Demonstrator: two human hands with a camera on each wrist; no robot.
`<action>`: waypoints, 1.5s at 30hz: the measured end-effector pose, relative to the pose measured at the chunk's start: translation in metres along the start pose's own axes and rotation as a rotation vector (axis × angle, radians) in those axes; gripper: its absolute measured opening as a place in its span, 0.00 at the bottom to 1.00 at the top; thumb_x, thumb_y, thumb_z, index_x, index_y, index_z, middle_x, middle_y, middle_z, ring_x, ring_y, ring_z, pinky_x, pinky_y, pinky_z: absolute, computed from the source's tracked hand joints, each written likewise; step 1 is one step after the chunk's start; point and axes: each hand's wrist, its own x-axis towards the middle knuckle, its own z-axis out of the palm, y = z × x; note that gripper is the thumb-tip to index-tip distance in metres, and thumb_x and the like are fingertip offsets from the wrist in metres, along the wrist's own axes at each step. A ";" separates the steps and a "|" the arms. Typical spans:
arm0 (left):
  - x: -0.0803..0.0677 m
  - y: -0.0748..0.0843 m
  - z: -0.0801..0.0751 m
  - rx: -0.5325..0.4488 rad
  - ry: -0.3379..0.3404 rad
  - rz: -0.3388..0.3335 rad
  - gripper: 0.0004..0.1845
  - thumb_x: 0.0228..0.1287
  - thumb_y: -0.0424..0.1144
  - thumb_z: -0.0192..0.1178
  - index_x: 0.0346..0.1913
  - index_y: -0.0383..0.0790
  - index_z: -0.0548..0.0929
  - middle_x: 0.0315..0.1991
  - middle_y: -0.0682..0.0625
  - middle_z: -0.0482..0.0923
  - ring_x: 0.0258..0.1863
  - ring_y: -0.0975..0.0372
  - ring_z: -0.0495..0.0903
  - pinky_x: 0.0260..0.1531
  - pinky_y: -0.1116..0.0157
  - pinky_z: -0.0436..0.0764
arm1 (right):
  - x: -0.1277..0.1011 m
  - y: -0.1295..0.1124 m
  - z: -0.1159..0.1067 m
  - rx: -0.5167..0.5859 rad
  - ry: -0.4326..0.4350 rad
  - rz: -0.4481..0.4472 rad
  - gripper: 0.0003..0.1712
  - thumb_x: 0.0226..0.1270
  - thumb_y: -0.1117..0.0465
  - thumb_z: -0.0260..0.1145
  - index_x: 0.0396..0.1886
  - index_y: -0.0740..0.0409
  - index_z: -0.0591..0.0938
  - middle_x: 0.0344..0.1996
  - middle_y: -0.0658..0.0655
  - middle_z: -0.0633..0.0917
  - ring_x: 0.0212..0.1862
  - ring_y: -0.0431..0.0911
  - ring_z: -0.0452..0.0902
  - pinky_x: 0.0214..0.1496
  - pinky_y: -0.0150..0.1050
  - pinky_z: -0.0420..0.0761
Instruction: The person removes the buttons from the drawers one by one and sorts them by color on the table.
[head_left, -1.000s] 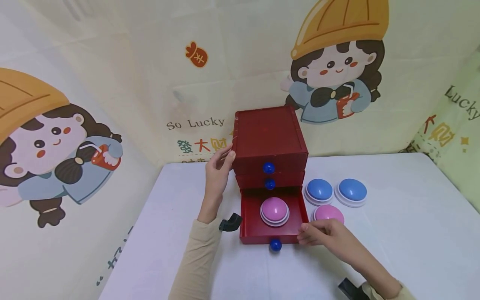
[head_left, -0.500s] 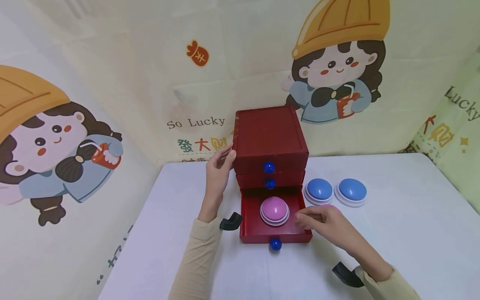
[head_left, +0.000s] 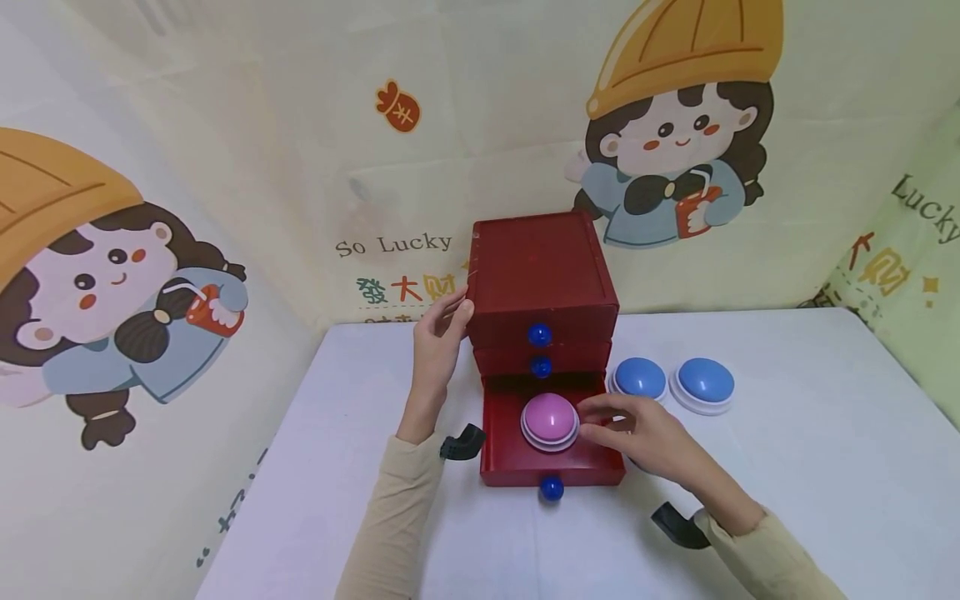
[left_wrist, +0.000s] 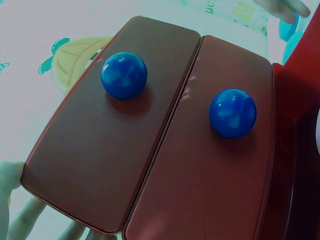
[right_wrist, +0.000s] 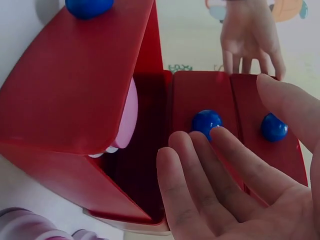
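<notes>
A red drawer cabinet (head_left: pixel 536 262) with blue knobs stands on the table, its bottom drawer (head_left: pixel 498 454) pulled out. Inside that drawer sits a push button (head_left: pixel 549 417) with a pink dome and white base. My left hand (head_left: pixel 437 350) rests against the cabinet's left side near the upper front corner, fingers extended. My right hand (head_left: pixel 648 433) is over the drawer's right side, thumb and fingers spread apart, fingertips right at the pink button's edge. In the right wrist view, the right hand (right_wrist: pixel 245 195) holds nothing. The two upper drawers are closed.
Two blue push buttons (head_left: pixel 639 377) (head_left: pixel 705 381) stand on the white table (head_left: pixel 810 433) right of the cabinet. Another button beside the drawer is mostly hidden behind my right hand. A printed cloth (head_left: pixel 420 183) hangs behind the table.
My right hand has moved from the drawer's right front corner up and over the drawer to the pink button, its fingers spreading. My left hand stays against the cabinet.
</notes>
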 end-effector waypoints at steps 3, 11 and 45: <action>0.000 0.000 0.000 -0.001 0.001 0.000 0.23 0.73 0.40 0.57 0.67 0.38 0.76 0.60 0.42 0.78 0.56 0.54 0.79 0.54 0.63 0.81 | 0.005 0.001 0.001 0.015 -0.007 -0.024 0.26 0.63 0.52 0.71 0.56 0.61 0.82 0.46 0.57 0.86 0.48 0.48 0.82 0.47 0.38 0.86; 0.000 -0.001 -0.001 -0.005 -0.005 -0.004 0.22 0.73 0.41 0.57 0.67 0.39 0.76 0.60 0.42 0.78 0.56 0.54 0.79 0.55 0.61 0.81 | 0.017 0.005 0.004 0.033 -0.030 -0.074 0.30 0.63 0.54 0.72 0.59 0.67 0.78 0.51 0.65 0.83 0.52 0.57 0.80 0.48 0.37 0.85; 0.002 -0.003 -0.002 0.000 -0.013 0.013 0.23 0.72 0.40 0.58 0.67 0.39 0.76 0.59 0.42 0.78 0.55 0.55 0.79 0.53 0.65 0.81 | 0.057 0.015 0.020 -0.229 -0.204 -0.125 0.38 0.59 0.53 0.75 0.64 0.66 0.74 0.59 0.65 0.78 0.59 0.59 0.75 0.59 0.55 0.80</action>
